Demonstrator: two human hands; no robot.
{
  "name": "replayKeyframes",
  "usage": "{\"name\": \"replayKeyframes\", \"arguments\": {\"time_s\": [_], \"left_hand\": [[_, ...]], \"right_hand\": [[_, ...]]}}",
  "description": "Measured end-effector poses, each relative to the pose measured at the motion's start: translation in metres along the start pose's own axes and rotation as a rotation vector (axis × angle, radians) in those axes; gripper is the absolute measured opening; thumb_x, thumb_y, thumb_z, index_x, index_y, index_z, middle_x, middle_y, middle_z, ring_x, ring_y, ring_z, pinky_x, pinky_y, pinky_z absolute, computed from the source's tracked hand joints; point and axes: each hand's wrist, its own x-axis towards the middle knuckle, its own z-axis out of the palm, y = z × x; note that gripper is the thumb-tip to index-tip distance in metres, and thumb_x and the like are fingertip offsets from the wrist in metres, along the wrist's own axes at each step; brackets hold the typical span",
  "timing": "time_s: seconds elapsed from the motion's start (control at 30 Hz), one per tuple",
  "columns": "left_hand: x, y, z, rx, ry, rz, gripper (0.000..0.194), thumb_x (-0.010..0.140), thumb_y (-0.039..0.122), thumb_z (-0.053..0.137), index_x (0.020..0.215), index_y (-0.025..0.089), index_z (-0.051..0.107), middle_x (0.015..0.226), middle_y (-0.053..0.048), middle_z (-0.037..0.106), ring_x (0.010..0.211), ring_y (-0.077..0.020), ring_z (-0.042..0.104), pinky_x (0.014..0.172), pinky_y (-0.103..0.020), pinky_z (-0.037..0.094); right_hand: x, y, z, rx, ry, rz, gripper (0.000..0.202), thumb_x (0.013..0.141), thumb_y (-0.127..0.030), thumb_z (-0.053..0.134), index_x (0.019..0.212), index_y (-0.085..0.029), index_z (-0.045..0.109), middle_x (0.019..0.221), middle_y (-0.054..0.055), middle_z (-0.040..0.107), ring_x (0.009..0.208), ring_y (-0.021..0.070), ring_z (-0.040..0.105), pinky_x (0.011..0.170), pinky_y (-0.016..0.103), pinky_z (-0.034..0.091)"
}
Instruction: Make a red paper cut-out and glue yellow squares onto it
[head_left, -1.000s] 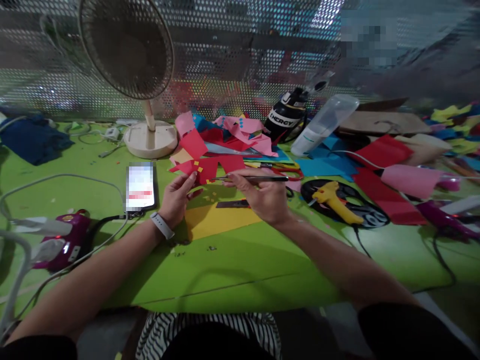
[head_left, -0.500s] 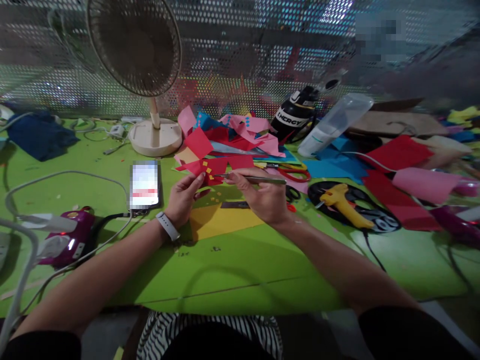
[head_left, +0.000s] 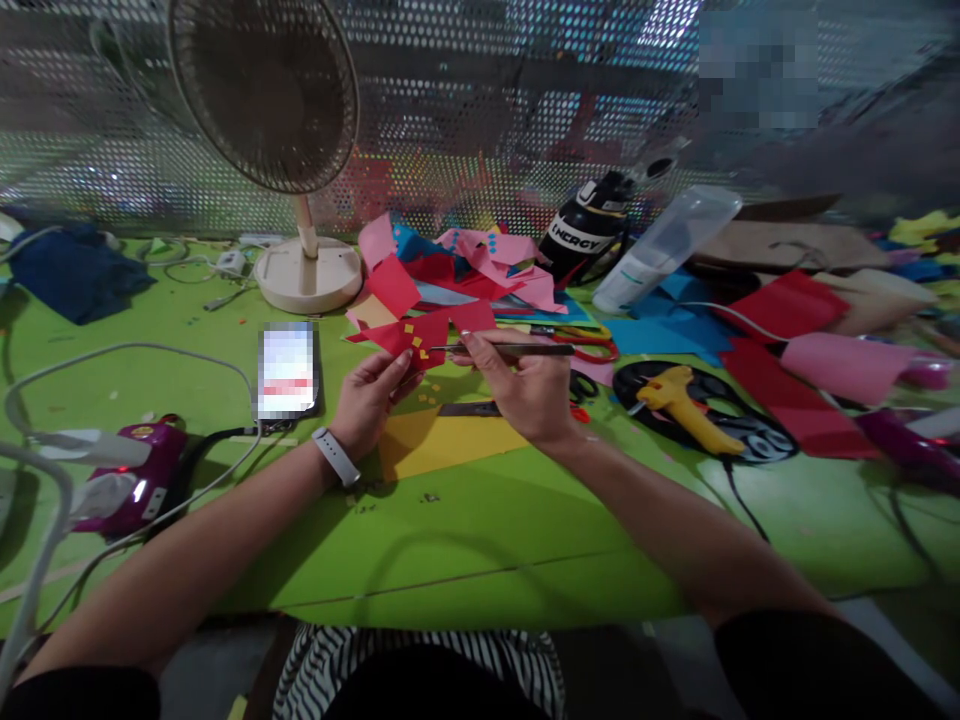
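My left hand (head_left: 367,400) pinches a piece of red paper (head_left: 433,327) between thumb and fingers, above the table. Small yellow paper squares (head_left: 416,342) sit on its face in an uneven line. In my right hand (head_left: 532,390) are slim metal tweezers (head_left: 536,350), held like a pen. Their thin tip points left and meets the red paper beside the lowest yellow square; whether it grips that square I cannot tell. Below the hands lies a yellow sheet (head_left: 442,445), with a dark flat strip (head_left: 469,409) along its top edge and loose yellow bits (head_left: 425,393) nearby.
A fan (head_left: 307,270) and phone (head_left: 287,370) stand and lie to the left, near a purple power strip (head_left: 142,470) with cables. Paper scraps (head_left: 517,265), a black bottle (head_left: 581,235) and a clear bottle (head_left: 667,250) are behind. Rightward lie black scissors (head_left: 583,386) and a yellow glue gun (head_left: 690,410).
The tweezers have tilted slightly in my right hand, showing a darker side, and the red paper has turned a little. Both hands keep their hold. The whole view has shifted slightly.
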Motion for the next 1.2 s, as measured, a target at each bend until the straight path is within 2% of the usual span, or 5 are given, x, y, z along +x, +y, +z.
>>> {"name": "replayKeyframes", "arguments": {"time_s": [0.3, 0.57, 0.83, 1.2], "left_hand": [[-0.0025, 0.0007, 0.0026, -0.022, 0.009, -0.007, 0.028, 0.055, 0.027, 0.089, 0.071, 0.015, 0.069, 0.074, 0.002, 0.070, 0.071, -0.0073, 0.065, 0.080, -0.022, 0.055], [-0.0024, 0.0009, 0.0025, -0.031, -0.016, -0.005, 0.027, 0.058, 0.022, 0.087, 0.077, 0.014, 0.068, 0.079, 0.001, 0.072, 0.074, -0.0080, 0.067, 0.082, -0.023, 0.054], [-0.0042, 0.0018, 0.0030, 0.001, -0.007, -0.029, 0.037, 0.056, 0.012, 0.086, 0.085, 0.016, 0.064, 0.079, 0.000, 0.075, 0.077, -0.0109, 0.070, 0.083, -0.026, 0.054], [-0.0033, 0.0023, 0.0022, 0.002, -0.008, -0.044, 0.042, 0.057, 0.014, 0.086, 0.090, 0.015, 0.061, 0.080, -0.002, 0.075, 0.076, -0.0120, 0.070, 0.084, -0.028, 0.055]], "right_hand": [[-0.0008, 0.0052, 0.0017, 0.056, 0.018, 0.014, 0.018, 0.088, -0.033, 0.062, 0.083, -0.017, 0.069, 0.075, 0.004, 0.074, 0.066, 0.0183, 0.073, 0.060, 0.027, 0.060], [-0.0004, 0.0044, 0.0010, 0.037, 0.024, -0.002, 0.018, 0.088, -0.031, 0.061, 0.082, -0.016, 0.069, 0.074, 0.003, 0.074, 0.064, 0.0167, 0.072, 0.059, 0.027, 0.059], [-0.0011, 0.0055, 0.0004, 0.015, 0.024, -0.003, 0.019, 0.087, -0.033, 0.062, 0.079, -0.017, 0.069, 0.070, 0.003, 0.072, 0.064, 0.0174, 0.072, 0.060, 0.027, 0.058], [0.0024, -0.0019, -0.0048, -0.007, 0.042, -0.010, 0.019, 0.088, -0.033, 0.061, 0.078, -0.018, 0.068, 0.071, 0.003, 0.073, 0.063, 0.0172, 0.072, 0.059, 0.026, 0.058]]}}
